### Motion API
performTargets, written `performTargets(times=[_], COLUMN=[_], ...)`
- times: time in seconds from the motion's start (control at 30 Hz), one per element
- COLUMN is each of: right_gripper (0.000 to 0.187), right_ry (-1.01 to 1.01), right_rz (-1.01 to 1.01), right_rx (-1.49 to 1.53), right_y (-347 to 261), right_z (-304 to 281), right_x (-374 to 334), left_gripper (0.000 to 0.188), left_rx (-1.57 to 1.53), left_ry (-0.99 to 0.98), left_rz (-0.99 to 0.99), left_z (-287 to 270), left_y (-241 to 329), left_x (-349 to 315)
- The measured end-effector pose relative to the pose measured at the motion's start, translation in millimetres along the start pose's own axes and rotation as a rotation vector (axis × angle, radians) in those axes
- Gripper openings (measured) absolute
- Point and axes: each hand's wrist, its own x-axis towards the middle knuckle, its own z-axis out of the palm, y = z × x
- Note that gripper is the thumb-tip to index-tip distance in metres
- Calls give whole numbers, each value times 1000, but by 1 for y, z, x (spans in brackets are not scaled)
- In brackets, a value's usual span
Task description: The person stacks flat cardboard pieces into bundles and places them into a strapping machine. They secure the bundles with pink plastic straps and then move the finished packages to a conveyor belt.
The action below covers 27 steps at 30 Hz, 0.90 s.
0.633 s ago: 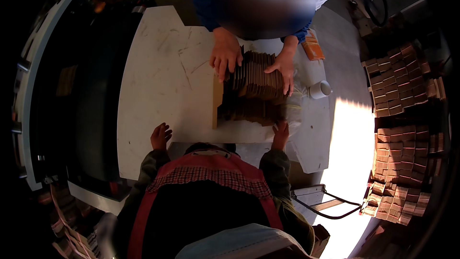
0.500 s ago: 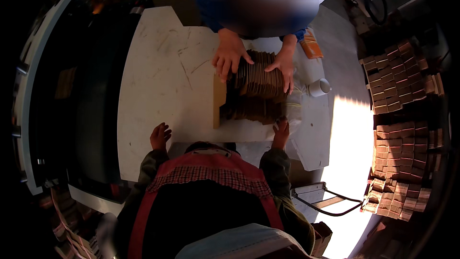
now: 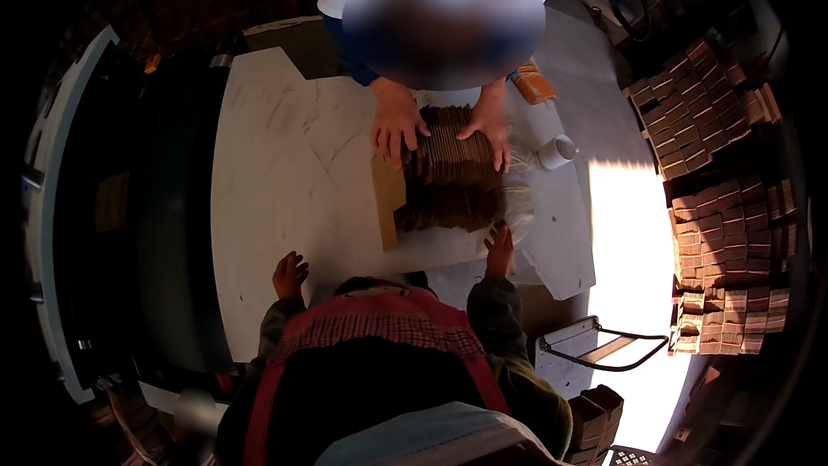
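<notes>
Two rows of thin brown cardboard pieces stand on edge on a white table [image 3: 276, 164], the far row [image 3: 453, 147] lit and the near row [image 3: 448, 209] in shadow. A tan board [image 3: 387, 205] stands along their left side. My left hand [image 3: 291, 276] is at the table's near edge, empty, its fingers loosely bent and apart. My right hand [image 3: 498, 250] is by the near row's right corner, fingers up and slightly apart; whether it touches the cardboard I cannot tell. Across the table, a co-worker's two hands [image 3: 398, 125] rest on the far row's sides.
A white cup [image 3: 556, 152] and an orange packet [image 3: 533, 85] lie right of the cardboard. Clear plastic [image 3: 517, 194] lies beside it. Dark machinery [image 3: 172, 207] stands at the left. Bundled cardboard stacks [image 3: 720, 242] fill the right side, past a metal-framed stand [image 3: 595, 345].
The whole view has shifted and turned a little. My right hand has come slightly back from the near row, fingers straighter. The co-worker's hands remain on the far row.
</notes>
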Motion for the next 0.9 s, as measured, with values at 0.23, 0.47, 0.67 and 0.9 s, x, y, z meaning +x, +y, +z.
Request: performTargets(times=[0.23,0.47,0.67,0.9], right_gripper=[57,57,52,45], right_ry=[9,45,91,59], right_rz=[-18,-11,-167,-225], right_rx=[-32,-75,-379,-747], right_y=[-1,8,29,47], right_z=[13,10,-7,-7], right_x=[-2,-3,10,9], left_gripper=[39,38,33,34], left_rx=[-17,-18,249,647], left_ry=[11,35,-56,-114], left_rz=[29,35,264,466], left_z=[-7,-12,-11,11], left_y=[-4,-5,-22,-20], left_x=[3,0,6,-13])
